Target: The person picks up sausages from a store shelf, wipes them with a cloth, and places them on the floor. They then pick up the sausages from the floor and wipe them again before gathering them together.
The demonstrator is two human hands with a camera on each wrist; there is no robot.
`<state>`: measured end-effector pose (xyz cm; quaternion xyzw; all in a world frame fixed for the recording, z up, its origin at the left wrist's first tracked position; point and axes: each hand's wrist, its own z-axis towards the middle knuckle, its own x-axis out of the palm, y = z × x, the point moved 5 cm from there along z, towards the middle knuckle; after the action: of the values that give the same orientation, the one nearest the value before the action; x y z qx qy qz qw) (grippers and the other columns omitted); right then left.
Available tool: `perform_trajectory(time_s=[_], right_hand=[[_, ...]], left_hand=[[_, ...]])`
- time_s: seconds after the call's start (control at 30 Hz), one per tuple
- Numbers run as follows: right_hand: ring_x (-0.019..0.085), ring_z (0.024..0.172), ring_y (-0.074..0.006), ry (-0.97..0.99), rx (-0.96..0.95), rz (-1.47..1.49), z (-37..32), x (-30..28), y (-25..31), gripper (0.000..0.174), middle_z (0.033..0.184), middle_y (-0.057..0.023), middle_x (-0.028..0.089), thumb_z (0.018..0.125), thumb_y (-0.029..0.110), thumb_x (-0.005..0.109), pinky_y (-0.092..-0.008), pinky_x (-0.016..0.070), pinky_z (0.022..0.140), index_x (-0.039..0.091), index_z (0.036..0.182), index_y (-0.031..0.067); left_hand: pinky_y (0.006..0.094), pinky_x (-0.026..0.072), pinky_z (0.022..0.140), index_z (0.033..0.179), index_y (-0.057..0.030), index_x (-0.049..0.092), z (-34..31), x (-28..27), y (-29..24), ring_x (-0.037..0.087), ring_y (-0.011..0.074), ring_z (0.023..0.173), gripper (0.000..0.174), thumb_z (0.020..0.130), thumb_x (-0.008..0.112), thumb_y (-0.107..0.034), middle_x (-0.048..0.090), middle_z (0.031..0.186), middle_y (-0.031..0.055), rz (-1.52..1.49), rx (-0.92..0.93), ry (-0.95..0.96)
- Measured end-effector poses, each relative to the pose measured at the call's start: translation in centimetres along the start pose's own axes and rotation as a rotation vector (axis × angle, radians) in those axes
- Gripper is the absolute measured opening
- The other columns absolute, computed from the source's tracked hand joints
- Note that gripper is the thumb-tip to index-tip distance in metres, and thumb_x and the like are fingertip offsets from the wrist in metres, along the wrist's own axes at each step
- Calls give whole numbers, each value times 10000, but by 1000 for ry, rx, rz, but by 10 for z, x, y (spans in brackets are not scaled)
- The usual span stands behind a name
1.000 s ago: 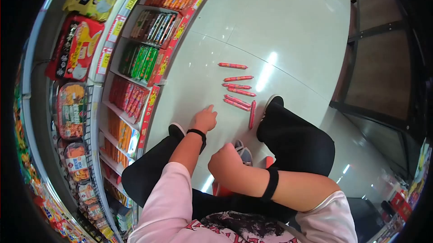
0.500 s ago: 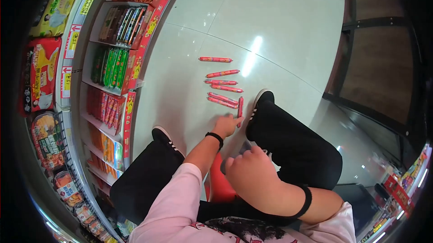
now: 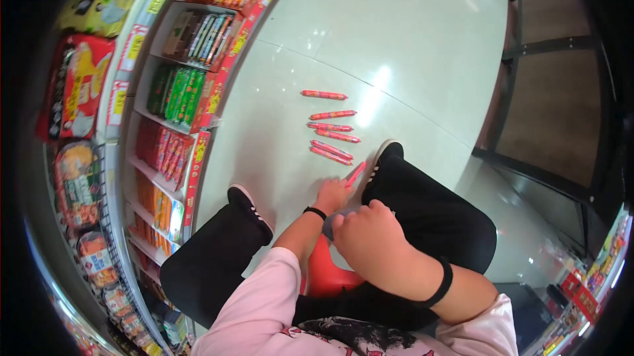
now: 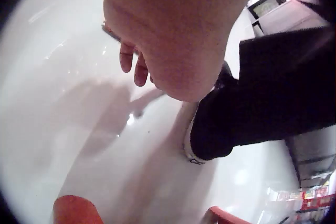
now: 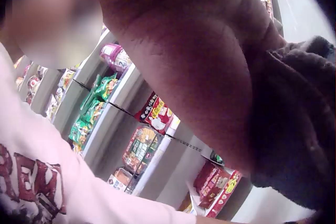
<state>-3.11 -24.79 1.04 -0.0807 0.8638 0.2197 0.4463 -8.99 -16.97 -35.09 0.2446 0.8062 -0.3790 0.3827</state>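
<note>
My left hand [image 3: 334, 195] pinches a red-wrapped sausage stick [image 3: 356, 173], which slants up and right beside the right shoe. The left wrist view has the heel of that hand in front, hiding much of the grip. Several more sausage sticks [image 3: 323, 95] in the same red wrappers lie in a loose column on the floor [image 3: 277, 131], beyond the left hand. Close to my body, the right hand [image 3: 370, 232] grips a bunched grey cloth [image 5: 299, 113]. Most of its fingers are hidden in the right wrist view.
At the left, a shelf rack holds boxes of wrapped sticks, among them green packets [image 3: 185, 97] and red packets [image 3: 173, 154]. My legs in black trousers [image 3: 422, 207] spread either side of a red seat [image 3: 327, 273]. A dark-framed panel [image 3: 555, 105] stands at the right.
My left hand reached across to the upright sausage stick at the right end and took hold of it; it is now turned aslant. The right hand stays near the body with the cloth.
</note>
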Motion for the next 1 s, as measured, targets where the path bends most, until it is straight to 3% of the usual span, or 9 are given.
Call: perform_trajectory(time_s=[0.07,0.13,0.2,0.27,0.33,0.53,0.77,0.9,1.0], right_hand=[[704,689,-235,-49,-23,29,3,-1,2,206,665,-32,669,933,288,674,-392,476,669,655,891,87],[710,690,-258,-139,-68,-14,6,-5,4,215,661,-41,669,956,300,660,-408,497,668,657,901,92],[714,707,-288,-195,-79,19,11,-15,5,230,680,-60,677,982,315,640,-431,518,675,659,913,96],[716,740,-325,-215,-60,122,20,-34,3,251,720,-90,692,1011,332,615,-459,538,690,661,929,100],[708,775,-354,-295,-31,181,26,-52,3,275,768,-115,697,1037,341,587,-478,540,717,658,938,95],[739,897,-329,-470,62,741,18,-115,-8,423,968,-161,752,1127,405,431,-451,569,777,680,1064,69],[693,1159,-296,-416,-383,2516,40,-121,-22,540,1286,-144,712,1132,460,411,-451,521,1079,638,1349,20],[665,1227,-325,-328,-834,2518,43,-115,-14,567,1382,-140,667,1101,512,463,-502,521,1089,579,1440,73],[624,1284,-295,-224,-615,2548,76,-97,-17,567,1401,-94,655,1079,555,492,-478,463,1152,599,1432,123]], left_hand=[[479,532,842,1168,-241,708,-10,-4,6,694,296,987,241,955,603,-284,671,1100,60,9,-79,61],[491,547,869,1181,-217,703,-31,-10,21,704,336,1013,255,985,557,-291,686,1140,105,-847,-154,-157],[504,556,963,1212,-129,680,-76,-60,27,689,402,1137,355,1043,424,-307,691,1253,205,-999,-36,-375],[505,552,993,1215,-85,675,-69,-5,78,683,412,1164,364,1044,413,-272,696,1260,226,-584,-237,-86],[547,552,957,1183,-10,639,-102,-117,63,693,440,1117,310,1034,428,-182,722,1160,257,-387,-457,112],[619,498,854,1152,-32,547,-180,-273,122,667,522,1029,179,1059,439,-140,715,1026,304,-442,-498,-506],[250,413,644,1172,-92,522,-270,-391,91,460,88,719,178,1154,380,-197,504,908,0,-1013,-284,-1165],[229,409,669,1179,-91,517,-264,-409,64,449,68,741,173,1155,372,-182,492,925,-6,-983,-175,-1321],[237,414,691,1206,-85,504,-244,-404,48,445,70,752,143,1142,404,-165,489,930,-2,-981,-92,-1258]])
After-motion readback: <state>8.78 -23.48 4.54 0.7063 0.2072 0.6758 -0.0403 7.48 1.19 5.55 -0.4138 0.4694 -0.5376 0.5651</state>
